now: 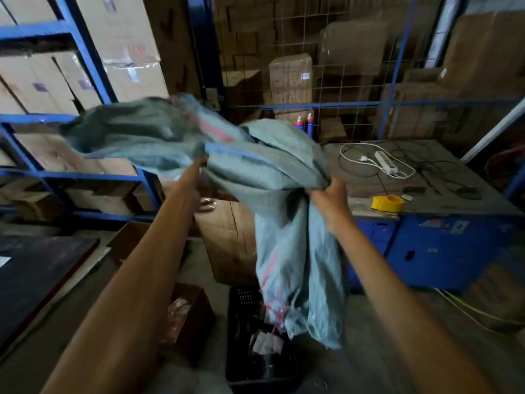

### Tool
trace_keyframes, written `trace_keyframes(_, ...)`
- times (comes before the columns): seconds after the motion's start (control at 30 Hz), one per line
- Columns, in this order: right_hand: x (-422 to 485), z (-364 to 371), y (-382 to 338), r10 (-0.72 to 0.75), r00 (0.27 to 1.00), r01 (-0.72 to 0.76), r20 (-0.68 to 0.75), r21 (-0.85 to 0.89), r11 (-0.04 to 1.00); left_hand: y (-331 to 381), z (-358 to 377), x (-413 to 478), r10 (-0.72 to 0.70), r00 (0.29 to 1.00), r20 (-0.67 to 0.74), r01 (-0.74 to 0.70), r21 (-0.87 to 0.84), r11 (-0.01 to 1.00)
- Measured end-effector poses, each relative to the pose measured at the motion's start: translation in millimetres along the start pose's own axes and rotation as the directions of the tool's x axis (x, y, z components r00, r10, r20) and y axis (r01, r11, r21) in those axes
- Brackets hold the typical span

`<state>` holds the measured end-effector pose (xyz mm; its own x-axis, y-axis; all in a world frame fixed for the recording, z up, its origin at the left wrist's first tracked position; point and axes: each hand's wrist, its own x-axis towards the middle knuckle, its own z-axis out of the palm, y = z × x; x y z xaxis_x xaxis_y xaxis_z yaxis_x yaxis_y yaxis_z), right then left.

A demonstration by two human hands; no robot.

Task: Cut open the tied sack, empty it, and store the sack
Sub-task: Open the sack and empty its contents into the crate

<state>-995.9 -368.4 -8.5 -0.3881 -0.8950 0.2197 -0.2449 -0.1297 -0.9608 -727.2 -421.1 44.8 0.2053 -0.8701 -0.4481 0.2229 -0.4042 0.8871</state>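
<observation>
Nearest the camera, two bare forearms reached forward over the floor. Below them a black plastic crate (261, 362) stood on the floor with small packets lying inside it, and an open brown carton (190, 317) with more packets sat just left of the crate. The right hand (331, 201) had its fingers curled tight around a gathered fold of the grey-green woven sack (264, 172), from which one limp end hung straight down with its frayed lower edge over the crate. The left hand (196, 169) was mostly hidden under the sack's fabric; it seemed to be gripping the cloth, though its fingers could not be made out. From there the sack's other end stretched out blurred to the left, held up in the air. Behind the sack stood a tall cardboard box (227, 237). To the right, the desk (443, 200) with a blue front carried a yellow tape dispenser (387, 202) and a white power strip (385, 162) with its cord. Farther back, blue shelving (85, 46) and a wire cage (341, 81) held stacked cartons.
</observation>
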Motion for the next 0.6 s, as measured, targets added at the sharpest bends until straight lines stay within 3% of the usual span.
trace_keyframes(0.03, 4, -6, -14, -0.063, 0.998, 0.063, -0.003, 0.029, 0.998, -15, -10, 12, -0.048, 0.987, -0.156, 0.069, 0.134, 0.989)
trace_keyframes(0.07, 6, -9, -29, -0.130, 0.991, 0.129, 0.029, 0.050, 0.990, -32, -17, 20, -0.007, 0.935, -0.356, 0.104, 0.254, 0.961)
trace_keyframes(0.1, 7, -10, -43, -0.193, 0.979, 0.189, 0.070, 0.061, 0.980, -46, -20, 22, 0.122, 0.861, -0.495, 0.091, 0.384, 0.919)
trace_keyframes(0.13, 6, -9, -56, -0.244, 0.964, 0.238, 0.102, 0.070, 0.969, -56, -22, 22, 0.280, 0.817, -0.504, 0.025, 0.516, 0.856)
trace_keyframes(0.2, 4, 0, -79, -0.295, 0.943, 0.279, 0.154, 0.116, 0.953, -69, -20, 18, 0.515, 0.817, -0.260, -0.225, 0.679, 0.699)
trace_keyframes(0.23, 4, 6, -90, -0.292, 0.940, 0.267, 0.178, 0.149, 0.952, -72, -18, 15, 0.632, 0.765, -0.123, -0.367, 0.723, 0.585)
trace_keyframes(0.3, 3, 20, -110, -0.270, 0.931, 0.221, 0.246, 0.211, 0.952, -74, -9, 0, 0.812, 0.565, 0.149, -0.577, 0.775, 0.259)
trace_keyframes(0.33, 3, 29, -119, -0.249, 0.919, 0.187, 0.304, 0.218, 0.958, -72, -5, -6, 0.825, 0.501, 0.261, -0.676, 0.713, 0.185)
trace_keyframes(0.37, 1, 36, -126, -0.229, 0.903, 0.165, 0.364, 0.198, 0.966, -69, 0, -13, 0.797, 0.497, 0.342, -0.774, 0.591, 0.228)
trace_keyframes(0.43, -8, 52, -139, -0.215, 0.873, 0.151, 0.437, 0.177, 0.973, -67, 1, -29, 0.707, 0.570, 0.418, -0.821, 0.318, 0.473)
trace_keyframes(0.53, -17, 68, -156, -0.213, 0.795, 0.083, 0.568, 0.245, 0.966, -65, -13, -33, 0.698, 0.683, 0.215, -0.728, 0.122, 0.674)
trace_keyframes(0.6, -13, 66, -162, -0.226, 0.725, 0.082, 0.650, 0.245, 0.966, -65, -36, -24, 0.672, 0.735, 0.091, -0.676, 0.013, 0.737)
